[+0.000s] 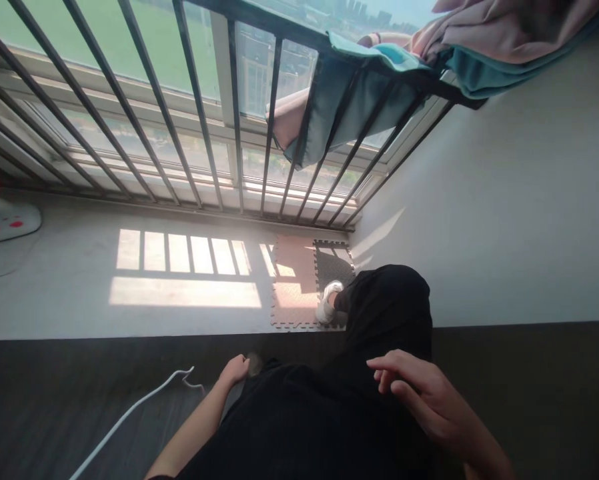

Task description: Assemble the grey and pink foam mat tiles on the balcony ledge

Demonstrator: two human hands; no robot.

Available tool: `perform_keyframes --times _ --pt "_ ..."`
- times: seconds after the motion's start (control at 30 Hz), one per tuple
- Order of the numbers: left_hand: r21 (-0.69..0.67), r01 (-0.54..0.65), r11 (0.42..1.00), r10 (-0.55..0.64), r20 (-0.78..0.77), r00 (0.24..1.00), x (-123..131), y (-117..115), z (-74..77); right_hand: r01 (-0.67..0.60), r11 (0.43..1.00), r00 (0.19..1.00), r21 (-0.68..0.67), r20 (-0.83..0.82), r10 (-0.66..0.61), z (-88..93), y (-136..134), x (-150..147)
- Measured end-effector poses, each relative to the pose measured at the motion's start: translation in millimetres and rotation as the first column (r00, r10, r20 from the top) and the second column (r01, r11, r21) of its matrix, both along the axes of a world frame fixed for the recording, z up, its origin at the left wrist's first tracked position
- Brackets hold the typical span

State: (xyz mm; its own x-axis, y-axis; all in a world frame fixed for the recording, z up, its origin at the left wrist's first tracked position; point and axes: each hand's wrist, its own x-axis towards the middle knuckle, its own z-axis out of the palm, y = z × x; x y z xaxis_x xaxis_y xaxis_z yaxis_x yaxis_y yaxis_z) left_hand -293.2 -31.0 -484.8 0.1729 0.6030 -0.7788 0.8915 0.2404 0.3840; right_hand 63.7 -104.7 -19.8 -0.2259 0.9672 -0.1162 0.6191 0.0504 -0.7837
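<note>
Your left hand (235, 369): fingers curled in, knuckles up, resting at the edge of your black trousers (379, 307). Cannot tell whether anything sits inside the fist. A thin white cord (129, 415) with a hooked end lies just beside it on the dark floor (39, 393) and runs off toward the lower left.

Your right hand (419, 395): open, fingers loosely spread and slightly bent, gripping nothing, held over the trousers at the thigh.

1 white shoe (328, 301) shows past the trouser leg, planted on 2 foam mats (294, 280), one tan, one dark grey, laid edge to edge in the corner.

Surface: pale raised floor (54, 293) with barred sunlight on it, stepping down to the dark floor nearer you.

Room: black railing (199, 113) in front of a window (129, 40). A teal cloth (349, 100) and a pink cloth (499, 27) hang over the top rail at right. White wall (504, 200) on the right. A white fan base (4, 217) with red buttons stands far left.
</note>
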Motion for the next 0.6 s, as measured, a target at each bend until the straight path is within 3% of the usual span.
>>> perform_keyframes --times 0.2,0.33,0.47,0.6 --pt "0.003 0.027 1.000 -0.027 0.037 0.999 39 46 2.6 0.153 0.987 0.973 0.045 -0.180 -0.143 -7.6 -19 19" --pt "0.026 0.022 0.999 -0.024 0.080 0.997 59 63 12.3 0.183 0.980 0.962 0.076 -0.221 -0.163 -8.6 -19 22" --pt "0.035 -0.025 0.999 0.021 0.107 0.994 55 58 20.8 0.104 0.991 0.967 0.082 -0.240 -0.082 -9.5 4 21" --pt "0.023 -0.062 0.998 0.059 0.093 0.994 44 41 18.6 0.026 0.996 0.966 0.080 -0.257 -0.005 -18.1 22 10"
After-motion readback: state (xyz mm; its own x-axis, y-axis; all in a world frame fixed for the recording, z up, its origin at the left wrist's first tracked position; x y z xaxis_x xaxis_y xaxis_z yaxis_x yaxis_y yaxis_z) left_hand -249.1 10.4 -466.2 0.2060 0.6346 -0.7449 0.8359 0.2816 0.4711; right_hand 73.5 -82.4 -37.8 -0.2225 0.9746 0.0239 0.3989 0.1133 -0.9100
